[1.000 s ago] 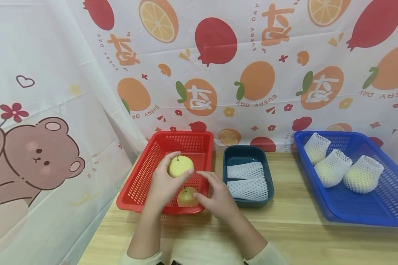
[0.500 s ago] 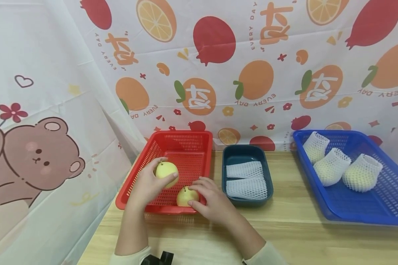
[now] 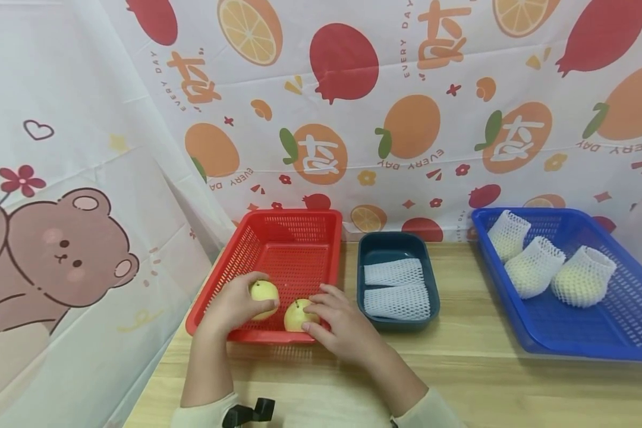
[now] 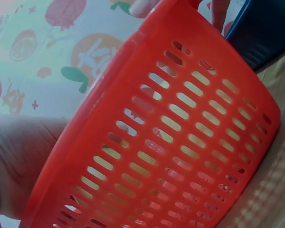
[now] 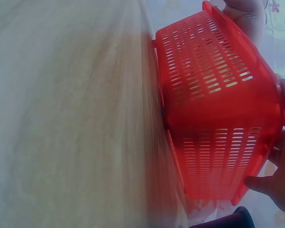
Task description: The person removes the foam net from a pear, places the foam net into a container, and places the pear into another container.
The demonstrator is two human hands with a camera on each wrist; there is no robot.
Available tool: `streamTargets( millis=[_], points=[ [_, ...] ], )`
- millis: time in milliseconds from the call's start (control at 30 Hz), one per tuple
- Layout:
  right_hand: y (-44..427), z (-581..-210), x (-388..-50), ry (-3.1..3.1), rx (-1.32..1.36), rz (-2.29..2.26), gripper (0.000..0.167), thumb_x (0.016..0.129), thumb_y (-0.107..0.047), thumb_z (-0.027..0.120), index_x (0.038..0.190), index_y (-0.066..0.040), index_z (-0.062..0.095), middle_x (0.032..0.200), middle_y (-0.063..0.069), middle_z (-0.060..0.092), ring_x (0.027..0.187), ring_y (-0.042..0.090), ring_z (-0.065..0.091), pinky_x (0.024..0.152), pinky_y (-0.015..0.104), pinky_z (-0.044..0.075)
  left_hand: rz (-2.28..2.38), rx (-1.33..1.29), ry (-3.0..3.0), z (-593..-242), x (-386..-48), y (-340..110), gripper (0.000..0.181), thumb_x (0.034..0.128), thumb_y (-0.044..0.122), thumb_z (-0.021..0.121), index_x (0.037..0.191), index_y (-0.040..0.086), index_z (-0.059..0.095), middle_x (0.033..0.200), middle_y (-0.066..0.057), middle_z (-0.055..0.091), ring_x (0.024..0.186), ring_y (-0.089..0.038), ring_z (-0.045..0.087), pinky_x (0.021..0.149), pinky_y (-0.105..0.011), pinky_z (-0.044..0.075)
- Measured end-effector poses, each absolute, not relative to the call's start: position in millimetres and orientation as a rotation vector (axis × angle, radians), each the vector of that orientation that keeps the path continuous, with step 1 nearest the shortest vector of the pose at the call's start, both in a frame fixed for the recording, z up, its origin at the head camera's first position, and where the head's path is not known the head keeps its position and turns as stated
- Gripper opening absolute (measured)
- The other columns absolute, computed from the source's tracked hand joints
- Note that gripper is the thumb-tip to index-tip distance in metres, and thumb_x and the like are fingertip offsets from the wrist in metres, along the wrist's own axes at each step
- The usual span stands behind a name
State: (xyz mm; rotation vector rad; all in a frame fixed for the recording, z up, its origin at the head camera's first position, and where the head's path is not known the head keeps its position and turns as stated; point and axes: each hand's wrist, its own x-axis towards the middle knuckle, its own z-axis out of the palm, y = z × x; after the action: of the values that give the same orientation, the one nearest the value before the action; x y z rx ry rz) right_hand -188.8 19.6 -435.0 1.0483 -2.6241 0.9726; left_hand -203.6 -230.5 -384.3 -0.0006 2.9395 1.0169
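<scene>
In the head view, my left hand holds a round yellow pear low inside the red basket, near its front left. Close by on the right lies a second yellow pear, stem up, with my right hand around its right side, fingers behind and thumb in front. From the left wrist, the slotted basket wall covers the fruit, and only part of my left hand shows. The right wrist view has my right hand at the basket's rim, its fingertips partly hidden.
A dark teal tray holding white foam net sleeves stands right of the basket. Farther right, a blue basket contains pears in foam nets. A fruit-print cloth hangs behind the wooden table.
The left hand has carried its pear leftward and down into the red basket. My right hand has closed in on the second pear, fingers now around it.
</scene>
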Motion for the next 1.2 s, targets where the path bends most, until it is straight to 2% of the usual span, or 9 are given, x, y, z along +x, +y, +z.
streamTargets(
  millis=[200,433,633,1200],
  points=[
    [21.0,-436.0,-189.8,-2.597,1.092,0.926,0.041,0.099,-0.05,0.051,0.12,-0.021,0.07,0.135,-0.002,0.06,0.144,0.025,0.034,0.112,0.051,0.037,0.931,0.022,2.888,-390.0,-203.6,-227.1,0.058,0.071,0.028,0.087,0.122,0.011,0.064,0.095,-0.006,0.065,0.082,-0.021,0.059,0.066,-0.033,0.052],
    [20.0,-436.7,-190.9,-2.596,1.1,0.887,0.04,0.099,-0.049,0.051,0.118,-0.021,0.071,0.132,-0.004,0.062,0.144,0.023,0.033,0.112,0.05,0.037,0.903,0.093,2.842,-392.6,-203.4,-224.9,0.04,0.0696,0.022,0.088,0.101,0.012,0.067,0.085,-0.004,0.065,0.076,-0.018,0.058,0.063,-0.03,0.049],
    [19.6,-436.3,-190.7,-2.602,1.102,0.83,0.041,0.1,-0.049,0.049,0.117,-0.02,0.073,0.132,-0.005,0.063,0.145,0.022,0.032,0.112,0.05,0.036,0.878,0.098,2.851,-392.3,-203.2,-222.8,0.038,0.0694,0.024,0.089,0.1,0.014,0.068,0.089,-0.003,0.067,0.079,-0.019,0.058,0.068,-0.032,0.051],
    [18.4,-436.6,-188.5,-2.598,1.09,0.809,0.044,0.101,-0.049,0.045,0.114,-0.019,0.074,0.13,-0.006,0.064,0.145,0.022,0.032,0.112,0.049,0.036,0.871,0.095,2.844,-391.1,-203.2,-221.0,0.036,0.071,0.023,0.088,0.101,0.014,0.069,0.091,-0.003,0.067,0.082,-0.019,0.057,0.069,-0.032,0.051]
  ],
)
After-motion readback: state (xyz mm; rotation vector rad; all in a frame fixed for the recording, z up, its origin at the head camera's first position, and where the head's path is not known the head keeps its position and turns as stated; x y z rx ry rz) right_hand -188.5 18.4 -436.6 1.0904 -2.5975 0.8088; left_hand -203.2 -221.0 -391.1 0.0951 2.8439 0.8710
